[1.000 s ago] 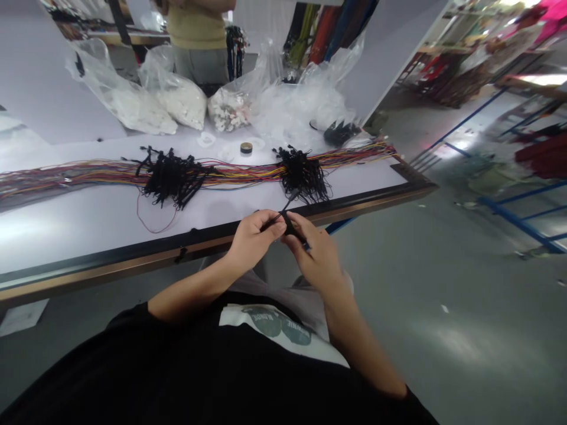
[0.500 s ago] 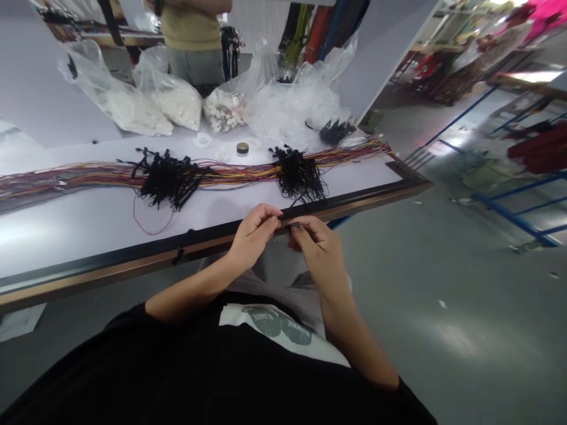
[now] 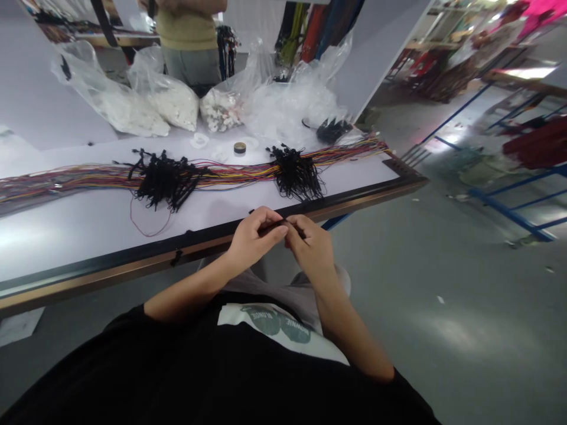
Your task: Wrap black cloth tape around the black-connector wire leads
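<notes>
My left hand (image 3: 256,239) and my right hand (image 3: 310,248) meet in front of the table's edge, their fingertips touching. Both are closed in a pinch around a small dark strip (image 3: 278,222), mostly hidden by the fingers, so its kind cannot be made out. Beyond my hands, thin red, yellow and dark cords (image 3: 234,172) run along the white tabletop. Two bunches of black looped cord ends lie across them, a left bunch (image 3: 163,180) and a right bunch (image 3: 296,172), the latter closer to my fingers.
A small tape roll (image 3: 240,147) stands behind the cords. Plastic bags of white pieces (image 3: 221,112) lean along the back panel. A dark rail with a wooden edge (image 3: 110,268) borders the table. A person in a yellow top (image 3: 188,29) is behind the panel opening. Blue-framed racks (image 3: 509,218) stand right.
My hands have come together; the gap between their fingertips has closed. The right hand moved left, and the dark bit at its thumb is now between both hands.
</notes>
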Motion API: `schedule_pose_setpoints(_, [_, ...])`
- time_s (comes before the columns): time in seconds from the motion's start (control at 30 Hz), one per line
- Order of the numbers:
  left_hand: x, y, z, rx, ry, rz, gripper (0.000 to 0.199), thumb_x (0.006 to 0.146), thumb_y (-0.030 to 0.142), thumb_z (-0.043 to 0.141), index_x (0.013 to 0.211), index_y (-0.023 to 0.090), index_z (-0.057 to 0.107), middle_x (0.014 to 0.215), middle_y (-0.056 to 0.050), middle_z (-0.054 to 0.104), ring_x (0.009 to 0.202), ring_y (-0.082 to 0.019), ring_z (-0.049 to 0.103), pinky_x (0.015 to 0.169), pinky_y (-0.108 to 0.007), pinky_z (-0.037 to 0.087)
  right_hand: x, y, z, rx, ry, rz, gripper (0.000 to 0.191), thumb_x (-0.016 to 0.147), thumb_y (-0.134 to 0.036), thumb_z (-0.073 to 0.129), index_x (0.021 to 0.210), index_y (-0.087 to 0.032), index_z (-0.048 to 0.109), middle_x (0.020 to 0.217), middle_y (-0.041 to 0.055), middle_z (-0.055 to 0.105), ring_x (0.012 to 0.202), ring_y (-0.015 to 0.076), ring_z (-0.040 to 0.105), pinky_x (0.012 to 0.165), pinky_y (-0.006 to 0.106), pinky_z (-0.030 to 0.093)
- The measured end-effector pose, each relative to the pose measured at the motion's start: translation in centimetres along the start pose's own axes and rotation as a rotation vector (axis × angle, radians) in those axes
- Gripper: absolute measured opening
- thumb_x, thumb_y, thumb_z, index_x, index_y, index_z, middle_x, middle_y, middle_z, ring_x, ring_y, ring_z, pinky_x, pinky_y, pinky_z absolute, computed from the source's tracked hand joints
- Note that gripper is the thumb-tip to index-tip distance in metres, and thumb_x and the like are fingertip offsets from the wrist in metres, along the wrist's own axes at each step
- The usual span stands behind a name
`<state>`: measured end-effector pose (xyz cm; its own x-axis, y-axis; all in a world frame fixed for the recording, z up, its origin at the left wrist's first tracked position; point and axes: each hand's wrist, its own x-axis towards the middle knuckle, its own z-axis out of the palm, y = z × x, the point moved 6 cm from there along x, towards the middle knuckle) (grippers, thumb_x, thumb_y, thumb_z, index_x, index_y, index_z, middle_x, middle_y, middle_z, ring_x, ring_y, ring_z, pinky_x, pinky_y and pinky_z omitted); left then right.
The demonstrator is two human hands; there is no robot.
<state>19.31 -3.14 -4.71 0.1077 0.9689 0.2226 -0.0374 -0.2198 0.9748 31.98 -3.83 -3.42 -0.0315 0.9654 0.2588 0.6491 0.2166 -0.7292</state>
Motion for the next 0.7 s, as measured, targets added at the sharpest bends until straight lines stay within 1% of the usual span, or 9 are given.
schedule_pose_setpoints(0.13, [0.3,-0.7,0.0,-0.084,0.025,-0.072,0.013,0.073,0.029,0.060,0.072,0.016,0.059,0.063,0.003,0.056,0.060,-0.008,0.048,0.059,-0.021,0.039,0.0,-0.2,-0.1,-0.151,-0.002,-0.078,0.025,0.085,-0.036,0.047,0.082,-0.023,0.068,0.060,0.0012,0.066,0.057,0.0178,0.059,0.058,0.029,0.040])
schedule_pose_setpoints(0.2, [0.4,-1.1,0.2,-0.197,0.019,-0.120,0.015,0.072,0.030,0.062,0.069,0.015,0.058,0.059,0.004,0.054,0.055,-0.006,0.045,0.054,-0.019,0.036,0.0,-0.2,-0.2,-0.200,-0.004,-0.150,0.026,0.086,-0.034,0.046,0.098,-0.023,0.067,0.067,0.0027,0.070,0.062,0.0198,0.063,0.061,0.030,0.043])
schedule_pose_setpoints(0.27, [0.4,-1.4,0.5,-0.299,-0.001,-0.169,0.017,0.071,0.030,0.063,0.068,0.015,0.056,0.055,0.005,0.051,0.047,-0.004,0.038,0.046,-0.018,0.028,-0.1,-0.4,-0.1,-0.244,0.010,-0.258,0.033,0.087,-0.029,0.045,0.114,-0.021,0.061,0.078,0.0050,0.074,0.070,0.0218,0.066,0.065,0.033,0.045])
schedule_pose_setpoints(0.37, [0.3,-1.5,0.8,-0.410,-0.039,-0.230,0.020,0.069,0.028,0.066,0.082,0.017,0.056,0.052,0.006,0.052,0.040,-0.003,0.033,0.041,-0.017,0.019,-0.3,-0.9,-0.4,-0.316,0.116,-0.450,0.034,0.086,-0.021,0.045,0.117,-0.018,0.058,0.093,0.0082,0.075,0.080,0.0231,0.068,0.072,0.036,0.046])
schedule_pose_setpoints(0.43, [0.3,-1.7,1.0,-0.469,-0.061,-0.280,0.034,0.066,0.025,0.070,0.096,0.018,0.054,0.053,0.007,0.055,0.038,-0.002,0.033,0.040,-0.016,0.018,-0.5,-1.1,-0.7,-0.325,0.245,-0.558,0.030,0.086,-0.018,0.047,0.113,-0.019,0.060,0.097,0.0087,0.074,0.087,0.0224,0.068,0.078,0.038,0.046])
schedule_pose_setpoints(0.5, [0.3,-2.0,1.3,-0.536,-0.107,-0.360,0.038,0.065,0.023,0.071,0.097,0.018,0.051,0.054,0.007,0.055,0.035,-0.002,0.032,0.038,-0.015,0.016,-0.8,-1.3,-0.8,-0.245,0.346,-0.662,0.025,0.086,-0.014,0.049,0.107,-0.021,0.062,0.097,0.0074,0.074,0.092,0.0209,0.068,0.084,0.038,0.046])
schedule_pose_setpoints(0.57, [0.1,-2.6,2.0,-0.611,-0.210,-0.484,0.026,0.064,0.022,0.069,0.082,0.016,0.051,0.053,0.006,0.054,0.033,-0.001,0.030,0.037,-0.016,0.015,-0.8,-1.1,-0.7,-0.062,0.360,-0.717,0.023,0.085,-0.011,0.049,0.099,-0.023,0.064,0.095,0.0053,0.075,0.098,0.0196,0.067,0.087,0.038,0.047])
schedule_pose_setpoints(0.63, [-0.1,-3.1,2.7,-0.660,-0.327,-0.608,0.020,0.064,0.020,0.067,0.069,0.015,0.048,0.052,0.005,0.051,0.032,0.000,0.028,0.035,-0.016,0.014,-0.4,-0.3,-0.5,0.172,0.288,-0.649,0.023,0.086,-0.011,0.048,0.093,-0.025,0.065,0.096,0.0039,0.074,0.104,0.0189,0.065,0.090,0.038,0.049])
schedule_pose_setpoints(0.7, [-0.1,-3.3,3.0,-0.673,-0.364,-0.663,0.018,0.064,0.017,0.065,0.065,0.015,0.047,0.051,0.005,0.050,0.031,0.001,0.026,0.035,-0.015,0.014,0.1,0.7,-0.1,0.375,0.178,-0.509,0.018,0.086,-0.017,0.051,0.089,-0.026,0.066,0.107,0.0038,0.071,0.109,0.0194,0.063,0.093,0.039,0.049])
